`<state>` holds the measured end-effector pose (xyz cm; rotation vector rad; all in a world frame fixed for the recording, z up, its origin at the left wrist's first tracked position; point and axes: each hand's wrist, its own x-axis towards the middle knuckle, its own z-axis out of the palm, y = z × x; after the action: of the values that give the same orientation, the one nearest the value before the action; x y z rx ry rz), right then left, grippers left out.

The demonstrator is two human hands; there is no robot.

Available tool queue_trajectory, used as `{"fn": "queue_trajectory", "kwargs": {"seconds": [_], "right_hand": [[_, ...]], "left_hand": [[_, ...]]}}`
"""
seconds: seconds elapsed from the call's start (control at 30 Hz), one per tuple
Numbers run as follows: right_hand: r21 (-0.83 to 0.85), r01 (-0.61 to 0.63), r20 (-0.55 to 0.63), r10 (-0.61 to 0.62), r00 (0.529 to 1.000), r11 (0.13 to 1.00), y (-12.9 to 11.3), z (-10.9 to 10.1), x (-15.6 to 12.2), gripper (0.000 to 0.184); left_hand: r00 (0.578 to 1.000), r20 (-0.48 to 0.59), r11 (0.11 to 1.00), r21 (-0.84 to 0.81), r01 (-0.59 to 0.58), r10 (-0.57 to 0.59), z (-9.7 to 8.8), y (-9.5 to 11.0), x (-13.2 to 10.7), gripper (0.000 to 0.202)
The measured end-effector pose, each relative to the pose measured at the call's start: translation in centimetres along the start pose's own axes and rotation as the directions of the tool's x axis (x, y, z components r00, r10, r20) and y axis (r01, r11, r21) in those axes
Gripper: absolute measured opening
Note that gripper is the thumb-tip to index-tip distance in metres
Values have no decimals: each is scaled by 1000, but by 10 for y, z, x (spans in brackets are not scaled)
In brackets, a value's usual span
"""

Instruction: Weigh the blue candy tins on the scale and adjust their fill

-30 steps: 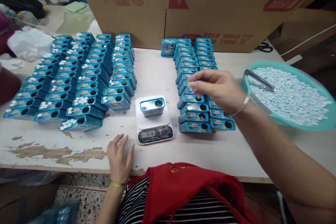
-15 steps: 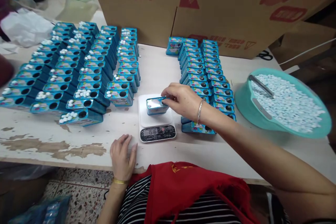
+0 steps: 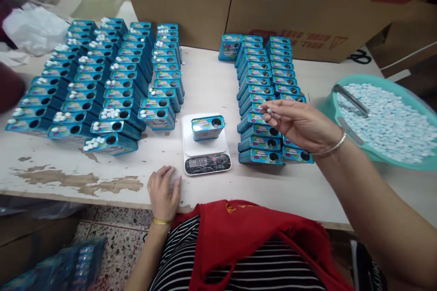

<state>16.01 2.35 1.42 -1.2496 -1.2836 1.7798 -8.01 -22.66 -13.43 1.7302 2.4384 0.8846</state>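
A small blue tin (image 3: 207, 127) with a round hole in its lid stands on a white kitchen scale (image 3: 205, 144) in front of me. My right hand (image 3: 300, 125) hovers to the right of the scale, above two rows of blue tins (image 3: 269, 95), its fingertips pinched on a small white candy. My left hand (image 3: 164, 192) rests flat on the table's near edge, fingers spread, holding nothing.
Several rows of blue tins (image 3: 102, 82), many with white candies on their lids, fill the left of the worn white table (image 3: 205, 82). A teal basin (image 3: 389, 122) of white candies with a metal scoop sits at the right. Large cardboard boxes (image 3: 290, 4) stand behind.
My right hand went from above the right rows to the tin on the scale, then drew back right and up. The scale's reading changed. My left hand stayed put.
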Motion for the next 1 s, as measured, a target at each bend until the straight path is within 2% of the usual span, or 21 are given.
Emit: {"fn": "queue_trajectory", "kwargs": {"seconds": [0.1,0.2,0.4,0.5,0.57,0.63,0.73,0.83,0.9,0.93,1.0], "right_hand": [[-56,15,-43,-18,999,998,5,-19,-10,21],[-105,35,-46,-40,998,994,7,-24,-16,27],[-152,162,33,-159,987,975,7,4,-15,25],[-131,196,72,-187,980,972,9,16,-12,26],[-104,203,85,-195,977,974,10,19,-12,28],[-65,205,72,-200,977,977,10,18,-14,30],[59,158,40,-161,986,986,11,5,-20,31],[286,83,-6,-85,996,955,12,-26,-24,28],[402,96,-92,-64,994,911,16,-56,-26,24],[435,118,-152,-57,987,893,18,-72,-27,21],[459,164,-275,-36,961,873,23,-100,-28,20]], "left_hand": [[1000,-4,1000,12,-15,15,-1,1,2,28],[1000,0,999,29,-22,22,0,0,2,27],[1000,-5,999,12,-31,31,0,-2,0,29],[994,-69,996,-21,-91,89,-10,9,16,35],[980,-119,986,-32,-164,159,-20,22,41,44],[957,-126,963,-24,-268,263,-28,37,73,55],[895,-9,895,18,-446,447,-35,54,126,69],[794,187,810,-17,-586,578,-31,59,180,49],[750,263,785,-52,-617,607,-22,61,218,38],[748,277,786,-47,-616,603,-16,63,239,36],[771,285,805,0,-594,569,-1,69,282,34]]}}
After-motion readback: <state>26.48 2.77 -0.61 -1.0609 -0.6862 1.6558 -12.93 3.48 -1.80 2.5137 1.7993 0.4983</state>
